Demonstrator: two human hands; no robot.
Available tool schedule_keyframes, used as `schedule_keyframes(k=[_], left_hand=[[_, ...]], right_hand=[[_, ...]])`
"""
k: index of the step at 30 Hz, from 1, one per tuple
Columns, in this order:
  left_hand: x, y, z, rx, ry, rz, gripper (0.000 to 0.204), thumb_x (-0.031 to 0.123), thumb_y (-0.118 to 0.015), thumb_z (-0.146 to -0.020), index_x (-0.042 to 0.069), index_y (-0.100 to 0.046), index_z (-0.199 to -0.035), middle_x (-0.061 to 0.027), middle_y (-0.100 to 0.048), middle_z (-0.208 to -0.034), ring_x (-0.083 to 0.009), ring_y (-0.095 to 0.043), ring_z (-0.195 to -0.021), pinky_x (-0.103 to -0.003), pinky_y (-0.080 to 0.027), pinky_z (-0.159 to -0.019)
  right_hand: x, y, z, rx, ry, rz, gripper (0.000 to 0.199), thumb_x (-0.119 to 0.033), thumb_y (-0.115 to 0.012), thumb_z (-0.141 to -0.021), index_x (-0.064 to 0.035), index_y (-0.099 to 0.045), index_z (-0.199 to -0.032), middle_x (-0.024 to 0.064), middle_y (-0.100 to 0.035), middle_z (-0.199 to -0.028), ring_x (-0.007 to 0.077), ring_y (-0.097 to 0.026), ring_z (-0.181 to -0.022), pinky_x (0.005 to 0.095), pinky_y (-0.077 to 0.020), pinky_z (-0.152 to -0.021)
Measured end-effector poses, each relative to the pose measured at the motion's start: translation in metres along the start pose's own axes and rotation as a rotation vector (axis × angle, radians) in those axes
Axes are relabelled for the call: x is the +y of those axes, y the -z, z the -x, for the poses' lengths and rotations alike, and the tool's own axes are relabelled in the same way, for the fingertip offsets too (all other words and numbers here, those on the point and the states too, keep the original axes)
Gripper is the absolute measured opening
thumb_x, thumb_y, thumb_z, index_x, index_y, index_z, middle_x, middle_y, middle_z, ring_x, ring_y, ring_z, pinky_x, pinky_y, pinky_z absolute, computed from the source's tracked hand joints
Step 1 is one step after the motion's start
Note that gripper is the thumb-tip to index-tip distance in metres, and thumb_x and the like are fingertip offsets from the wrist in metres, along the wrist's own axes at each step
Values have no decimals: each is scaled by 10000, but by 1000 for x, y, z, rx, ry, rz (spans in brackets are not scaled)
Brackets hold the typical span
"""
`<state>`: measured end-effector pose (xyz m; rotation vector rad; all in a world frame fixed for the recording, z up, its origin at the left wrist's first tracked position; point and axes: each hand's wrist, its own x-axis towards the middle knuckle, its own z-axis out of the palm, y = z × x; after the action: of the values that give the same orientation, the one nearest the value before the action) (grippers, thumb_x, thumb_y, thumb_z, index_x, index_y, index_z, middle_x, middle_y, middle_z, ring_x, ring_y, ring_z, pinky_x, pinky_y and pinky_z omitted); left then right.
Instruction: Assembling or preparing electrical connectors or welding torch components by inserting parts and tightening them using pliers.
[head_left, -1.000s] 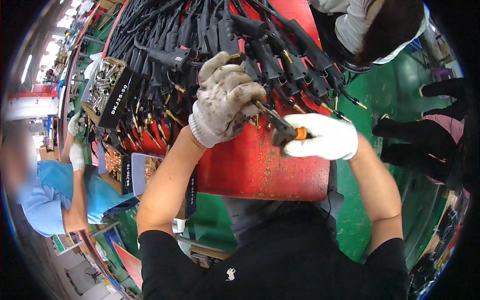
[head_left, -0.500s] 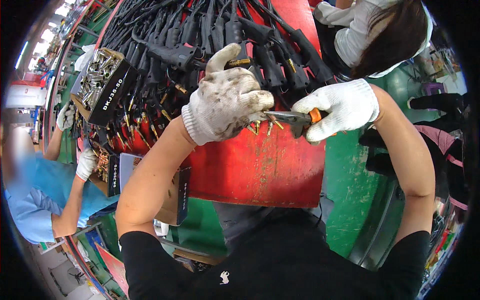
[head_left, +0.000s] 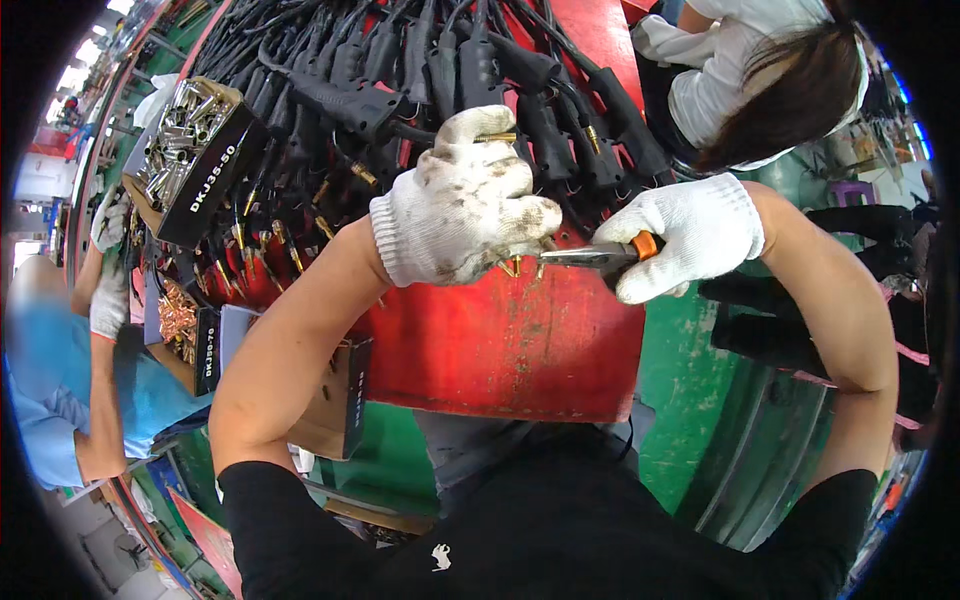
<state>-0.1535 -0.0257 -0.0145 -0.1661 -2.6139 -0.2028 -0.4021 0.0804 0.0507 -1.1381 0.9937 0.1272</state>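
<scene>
My left hand (head_left: 462,200), in a soiled white glove, is closed over a black cable end with brass tips poking out under the fingers (head_left: 510,266). My right hand (head_left: 690,235), in a clean white glove, grips pliers (head_left: 600,256) with an orange handle; their jaws point left and meet the brass tips at my left hand. Both hands work above a red table (head_left: 520,340). A big heap of black cable handles (head_left: 400,80) with brass ends lies just beyond the hands.
A black box of silvery metal sleeves (head_left: 190,140) and a box of copper parts (head_left: 185,320) sit at the left. A person in blue with white gloves (head_left: 105,290) works on the left; another in white (head_left: 740,70) leans in at top right. Green floor (head_left: 690,400) lies to the right.
The view has shifted; my right hand with the pliers swung up and out to the right, its jaws now reaching sideways to my left hand, which stays closed on the cable end.
</scene>
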Motion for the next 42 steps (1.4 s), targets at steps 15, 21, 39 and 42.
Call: schedule_keyframes(k=[15, 21, 39, 42], left_hand=[[-5, -33, -11, -6, -85, -32, 173, 303, -676, -830, 183, -696, -953, -33, -564, -717, -268, -611, -782, -503, -369, -1099], [5, -30, 2, -70, 4, -72, 242, 346, -692, -855, 156, -686, -1004, -33, -583, -759, -263, -639, -880, -515, -348, -1140], [32, -34, 3, -49, 84, -236, 152, 209, -608, -930, 159, -700, -1040, -36, -660, -902, -225, -644, -985, -460, -308, -1183], [32, -36, 7, -59, 101, -232, 142, 206, -612, -921, 160, -697, -1025, -35, -657, -906, -225, -639, -998, -462, -296, -1188]], right_hand=[[-55, -45, 37, 448, -323, 1532, 194, -147, -648, -850, -95, -689, -1033, 153, -699, -824, 332, -714, -815, 452, -554, -711], [46, -69, 23, 644, -111, -321, 348, -369, -700, -964, -25, -647, -972, 23, -612, -764, 149, -625, -651, 306, -492, -559], [51, -81, -62, 758, 353, -702, 158, -104, -713, -916, 11, -658, -1008, 72, -652, -795, 174, -631, -624, 330, -527, -557], [51, -81, -56, 674, 332, -673, 228, -184, -707, -946, 19, -665, -1042, 81, -673, -843, 174, -626, -632, 335, -541, -568]])
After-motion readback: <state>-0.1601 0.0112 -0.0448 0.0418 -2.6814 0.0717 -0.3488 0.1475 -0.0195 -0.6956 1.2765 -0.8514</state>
